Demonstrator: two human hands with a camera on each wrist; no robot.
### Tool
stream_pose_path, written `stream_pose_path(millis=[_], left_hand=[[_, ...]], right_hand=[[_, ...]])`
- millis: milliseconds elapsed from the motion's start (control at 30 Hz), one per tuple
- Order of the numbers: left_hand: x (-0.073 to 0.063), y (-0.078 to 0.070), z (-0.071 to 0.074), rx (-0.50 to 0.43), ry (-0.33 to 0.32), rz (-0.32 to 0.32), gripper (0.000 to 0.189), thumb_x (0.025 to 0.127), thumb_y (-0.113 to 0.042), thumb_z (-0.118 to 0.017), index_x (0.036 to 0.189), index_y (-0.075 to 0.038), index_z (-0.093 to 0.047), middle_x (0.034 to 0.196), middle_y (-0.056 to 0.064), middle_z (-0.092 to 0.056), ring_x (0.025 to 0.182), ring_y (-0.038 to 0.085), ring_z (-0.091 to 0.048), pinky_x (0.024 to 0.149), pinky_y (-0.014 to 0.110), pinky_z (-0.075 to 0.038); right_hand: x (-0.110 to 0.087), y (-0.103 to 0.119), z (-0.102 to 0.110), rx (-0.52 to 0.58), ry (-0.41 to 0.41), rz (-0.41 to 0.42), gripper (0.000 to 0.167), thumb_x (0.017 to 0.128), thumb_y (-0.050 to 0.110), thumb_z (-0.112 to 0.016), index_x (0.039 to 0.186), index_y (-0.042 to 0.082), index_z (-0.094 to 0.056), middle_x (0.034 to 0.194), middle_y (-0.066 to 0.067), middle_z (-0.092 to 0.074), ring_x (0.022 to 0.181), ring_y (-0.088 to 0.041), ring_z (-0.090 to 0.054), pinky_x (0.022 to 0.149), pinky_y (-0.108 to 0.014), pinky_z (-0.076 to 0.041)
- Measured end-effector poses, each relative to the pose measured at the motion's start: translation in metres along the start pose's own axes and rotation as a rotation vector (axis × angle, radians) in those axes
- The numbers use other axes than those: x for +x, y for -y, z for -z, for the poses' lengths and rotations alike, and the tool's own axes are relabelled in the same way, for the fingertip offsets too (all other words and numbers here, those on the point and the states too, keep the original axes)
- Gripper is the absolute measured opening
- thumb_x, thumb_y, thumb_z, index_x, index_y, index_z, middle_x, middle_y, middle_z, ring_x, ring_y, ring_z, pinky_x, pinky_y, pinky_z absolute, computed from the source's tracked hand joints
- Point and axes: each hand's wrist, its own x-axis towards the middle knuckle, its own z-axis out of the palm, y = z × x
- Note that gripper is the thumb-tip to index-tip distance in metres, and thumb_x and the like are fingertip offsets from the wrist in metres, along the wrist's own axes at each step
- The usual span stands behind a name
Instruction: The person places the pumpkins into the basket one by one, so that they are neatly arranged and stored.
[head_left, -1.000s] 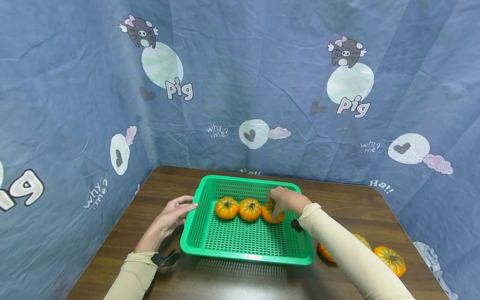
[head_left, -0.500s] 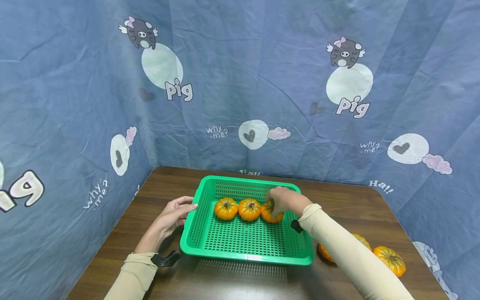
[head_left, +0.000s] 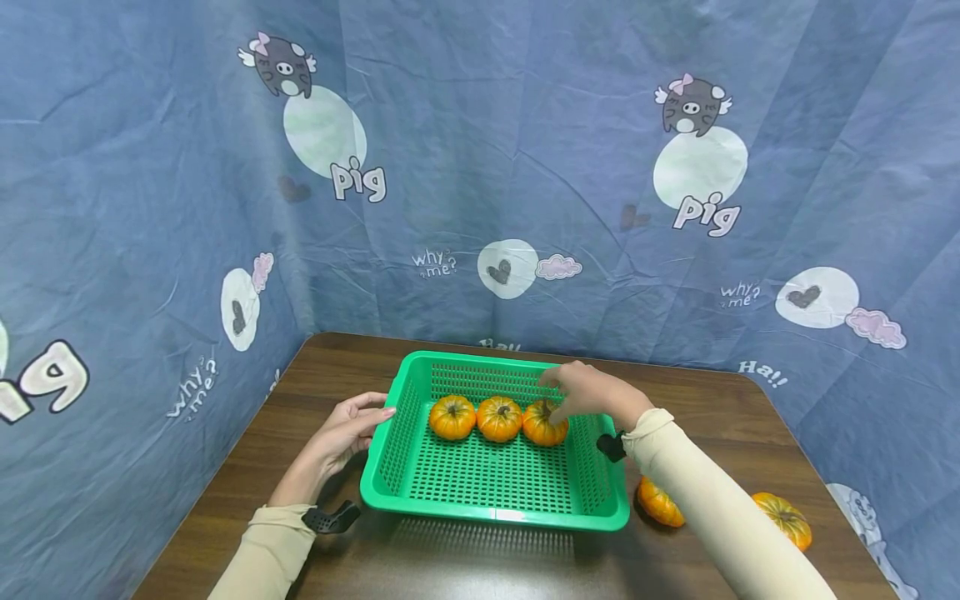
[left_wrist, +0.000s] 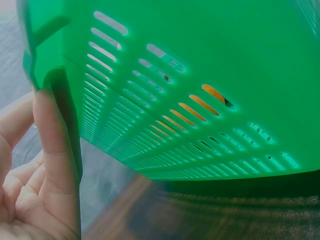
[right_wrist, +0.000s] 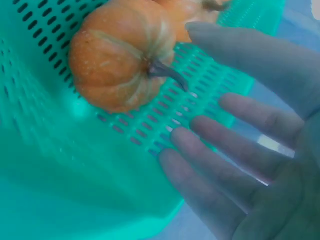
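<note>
A green plastic basket (head_left: 495, 512) with slotted walls holds three small orange pumpkins in a row: a left pumpkin (head_left: 452, 417), a middle pumpkin (head_left: 499, 419) and a right pumpkin (head_left: 542, 429). My left hand (head_left: 345, 429) holds the basket's left rim between thumb and fingers. In the left wrist view, that hand (left_wrist: 45, 175) lies against the rim's outer side. Above the right pumpkin is my right hand (head_left: 596, 392), its fingers spread and holding nothing. The right wrist view shows this pumpkin (right_wrist: 120, 57) apart from the fingers.
Right of the basket on the brown wooden table (head_left: 697, 433) lie a near pumpkin (head_left: 660, 502) and a farther pumpkin (head_left: 783, 518), partly behind my right sleeve (head_left: 720, 500). A blue patterned cloth (head_left: 480, 167) hangs behind and beside the table.
My right hand has let go of the right pumpkin and moved up and to the right. The pumpkin stays in the row. My left hand has not moved.
</note>
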Motion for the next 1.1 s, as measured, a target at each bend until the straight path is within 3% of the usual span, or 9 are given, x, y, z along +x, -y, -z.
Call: stream_pose_path(millis=[233, 467, 700, 900, 1100], left_hand=[[0.000, 0.002, 0.001, 0.017, -0.015, 0.002, 0.031, 0.103, -0.015, -0.064, 0.131, -0.009, -0.051, 0.092, -0.006, -0.078, 0.077, 0.008, -0.076, 0.067, 0.025, -0.064], [0.000, 0.002, 0.001, 0.016, -0.004, -0.009, 0.032, 0.104, -0.015, -0.064, 0.132, -0.008, -0.050, 0.091, -0.007, -0.078, 0.077, 0.007, -0.076, 0.066, 0.024, -0.064], [0.000, 0.001, 0.001, 0.019, -0.014, -0.005, 0.030, 0.103, -0.015, -0.065, 0.129, -0.010, -0.052, 0.091, -0.006, -0.079, 0.076, 0.008, -0.076, 0.066, 0.025, -0.064], [0.001, 0.002, 0.001, 0.011, 0.002, -0.012, 0.033, 0.103, -0.015, -0.064, 0.132, -0.007, -0.050, 0.093, -0.005, -0.079, 0.078, 0.008, -0.076, 0.067, 0.025, -0.064], [0.001, 0.002, 0.001, 0.022, -0.008, -0.010, 0.031, 0.104, -0.015, -0.064, 0.131, -0.009, -0.051, 0.092, -0.006, -0.079, 0.077, 0.008, -0.076, 0.066, 0.025, -0.064]], right_hand=[[-0.011, -0.006, 0.008, 0.035, -0.030, 0.053, 0.064, 0.090, 0.023, -0.082, 0.145, 0.003, -0.056, 0.147, -0.018, -0.060, 0.128, -0.038, -0.063, 0.108, -0.056, -0.052], [-0.028, -0.012, 0.013, 0.060, -0.082, 0.077, 0.062, 0.089, 0.021, -0.083, 0.142, 0.001, -0.058, 0.143, -0.023, -0.060, 0.126, -0.042, -0.063, 0.100, -0.051, -0.058], [-0.052, -0.028, 0.012, 0.116, -0.178, 0.038, 0.062, 0.089, 0.028, -0.083, 0.141, 0.004, -0.059, 0.142, -0.019, -0.063, 0.125, -0.040, -0.063, 0.100, -0.056, -0.056], [-0.075, -0.043, 0.011, 0.114, -0.255, 0.004, 0.062, 0.088, 0.029, -0.084, 0.141, 0.009, -0.060, 0.140, -0.012, -0.065, 0.126, -0.035, -0.063, 0.100, -0.053, -0.056], [-0.099, -0.053, 0.008, 0.113, -0.292, 0.034, 0.060, 0.087, 0.028, -0.085, 0.136, 0.004, -0.062, 0.136, -0.018, -0.067, 0.126, -0.041, -0.063, 0.101, -0.059, -0.055]])
